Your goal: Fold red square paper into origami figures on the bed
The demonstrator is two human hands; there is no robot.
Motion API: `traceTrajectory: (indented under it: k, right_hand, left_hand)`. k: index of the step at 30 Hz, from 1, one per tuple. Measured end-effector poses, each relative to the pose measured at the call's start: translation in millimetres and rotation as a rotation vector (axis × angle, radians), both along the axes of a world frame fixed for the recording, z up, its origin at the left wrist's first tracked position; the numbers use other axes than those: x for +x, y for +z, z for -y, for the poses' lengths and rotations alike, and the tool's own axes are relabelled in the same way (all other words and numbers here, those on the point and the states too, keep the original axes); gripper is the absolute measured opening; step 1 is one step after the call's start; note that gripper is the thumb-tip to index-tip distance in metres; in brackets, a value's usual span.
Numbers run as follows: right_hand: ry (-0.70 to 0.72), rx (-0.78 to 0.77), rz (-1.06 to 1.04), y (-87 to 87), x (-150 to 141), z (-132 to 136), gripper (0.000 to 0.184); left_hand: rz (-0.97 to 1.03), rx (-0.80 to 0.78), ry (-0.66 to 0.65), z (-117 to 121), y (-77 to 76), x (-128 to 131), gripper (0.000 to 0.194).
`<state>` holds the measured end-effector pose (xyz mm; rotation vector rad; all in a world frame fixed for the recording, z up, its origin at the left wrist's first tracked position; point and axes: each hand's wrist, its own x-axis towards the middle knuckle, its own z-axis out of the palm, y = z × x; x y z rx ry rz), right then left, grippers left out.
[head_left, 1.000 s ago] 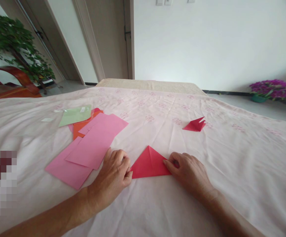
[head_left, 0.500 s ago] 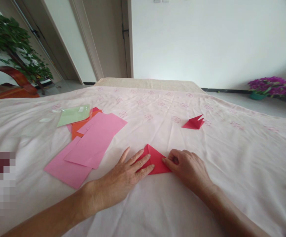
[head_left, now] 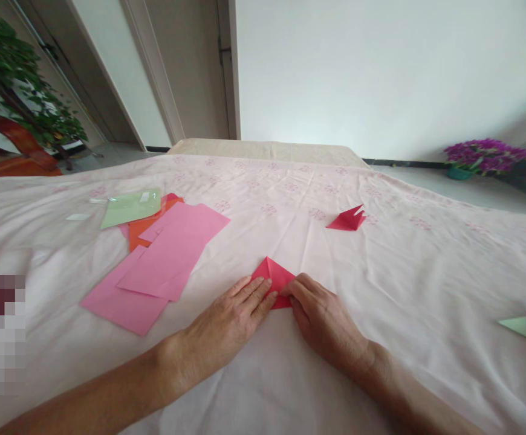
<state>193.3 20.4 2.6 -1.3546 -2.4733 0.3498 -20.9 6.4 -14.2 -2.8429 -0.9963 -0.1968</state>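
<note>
A folded piece of red paper (head_left: 269, 268) lies on the cloth before me, its peak pointing away and a crease running down from it. My left hand (head_left: 240, 305) rests flat over the paper's left part, fingers stretched out and pressing it down. At the right side, my right hand (head_left: 315, 305) is closed, with thumb and fingertips on the paper's right corner, which they partly hide. Farther off to the right sits a small folded red paper shape (head_left: 348, 219) with pointed tips.
Pink paper sheets (head_left: 172, 254) overlap at the left, beside orange paper (head_left: 136, 237) and a pale green packet (head_left: 131, 206). Folded green paper (head_left: 523, 329) lies at the right edge. A wrinkled, flower-patterned cloth (head_left: 403, 272) covers the surface. Beyond it stands a potted purple plant (head_left: 487, 156).
My right hand has moved left and inward over the paper's right corner. The fingers of my left hand have drawn closer together. The view has turned slightly right.
</note>
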Motion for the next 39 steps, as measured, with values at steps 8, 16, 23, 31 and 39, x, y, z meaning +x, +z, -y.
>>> traceTrajectory:
  k: [8,16,23,31,39]
  right_hand:
    - [-0.248,0.087,0.211,4.5,-27.5,16.3,0.010]
    - [-0.373,0.103,0.208,0.4,-9.7,15.3,0.009]
    - [-0.473,0.055,0.176,-10.2,19.0,12.2,0.014]
    - [-0.459,-0.029,0.009,-8.6,42.1,-2.5,0.018]
    - [-0.407,-0.015,-0.149,3.1,28.5,3.8,0.041]
  left_hand:
    - [-0.100,0.085,0.023,14.2,-0.2,-8.1,0.049]
    - [-0.136,0.091,0.041,32.8,9.5,-39.9,0.064]
    - [-0.101,0.081,0.121,47.5,-7.2,-65.6,0.071]
    - [0.040,-0.256,0.234,48.5,18.4,-97.5,0.076]
    - [0.627,-0.447,0.479,0.9,18.4,-40.7,0.045]
